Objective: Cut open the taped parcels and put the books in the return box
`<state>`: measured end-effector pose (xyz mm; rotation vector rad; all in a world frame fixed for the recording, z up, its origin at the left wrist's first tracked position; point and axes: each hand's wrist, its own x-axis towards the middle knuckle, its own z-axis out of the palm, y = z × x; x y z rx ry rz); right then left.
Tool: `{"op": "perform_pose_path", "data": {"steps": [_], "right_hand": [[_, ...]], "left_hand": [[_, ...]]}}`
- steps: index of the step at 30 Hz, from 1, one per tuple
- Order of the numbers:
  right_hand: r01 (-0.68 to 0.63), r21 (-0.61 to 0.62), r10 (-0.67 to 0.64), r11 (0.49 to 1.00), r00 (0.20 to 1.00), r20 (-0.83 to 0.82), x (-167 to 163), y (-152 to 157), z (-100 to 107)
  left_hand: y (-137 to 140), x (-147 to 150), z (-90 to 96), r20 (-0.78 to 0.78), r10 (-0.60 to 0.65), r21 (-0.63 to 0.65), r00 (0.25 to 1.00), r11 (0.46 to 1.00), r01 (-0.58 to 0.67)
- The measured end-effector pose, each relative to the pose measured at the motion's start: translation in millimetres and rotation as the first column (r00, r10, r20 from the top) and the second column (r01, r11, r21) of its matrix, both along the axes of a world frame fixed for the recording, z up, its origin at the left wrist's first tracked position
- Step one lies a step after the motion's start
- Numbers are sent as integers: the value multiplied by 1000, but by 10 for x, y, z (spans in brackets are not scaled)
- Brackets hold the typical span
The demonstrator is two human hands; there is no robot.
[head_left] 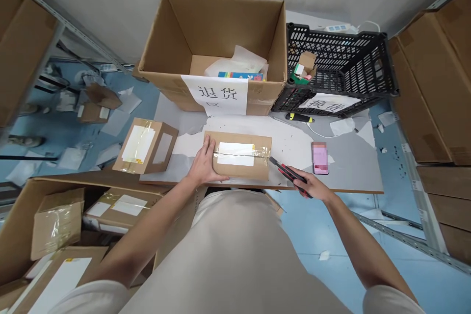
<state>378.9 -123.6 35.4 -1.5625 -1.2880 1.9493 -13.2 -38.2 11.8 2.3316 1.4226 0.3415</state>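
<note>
Both hands are at the front edge of the worktop, one at each end of a long carton. This carton lies flat, close to that edge and somewhat left of the middle between the left and right edges. Its long axis goes from left to right, nearly parallel with the front edge, and its top seam, with clear tape on it, follows the same direction.

The left hand is the nearer one, because it touches the carton: its fingers are spread wide, with the thumb on the near side, and they rest on the left end without closing around it. The right hand is off the carton, to its right, and is curled firmly around a black and red cutter. The cutter points to the left and away from the body, so its tip is at the right end of the seam; whether it touches the tape, I cannot tell. Farther right, toward the front right corner, lies a phone.
</note>
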Motion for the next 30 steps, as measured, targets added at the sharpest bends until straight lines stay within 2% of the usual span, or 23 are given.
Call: {"op": "perform_pose_path", "data": {"steps": [4,10,15,21,25,30], "right_hand": [[-5,28,4,1000,1000,7,-80,-28,-5],[86,-37,-87,996,996,-11,-180,-197,4],[163,-13,-164,986,986,-30,-307,-359,-36],[210,-6,-211,978,977,-16,-469,-470,-47],[260,35,-259,965,966,-21,-502,-553,-81],[332,25,-330,943,942,-64,-585,-676,-165]], "left_hand": [[-7,1,-7,7,11,7,1000,1000,-11],[-19,20,35,-19,23,-25,1000,999,-23],[-34,32,54,-35,58,-51,998,997,-60],[-43,30,51,-22,9,-56,1000,998,-10],[-49,34,48,-18,35,-52,999,998,-36],[-59,53,41,-16,55,-48,998,997,-55]]}}
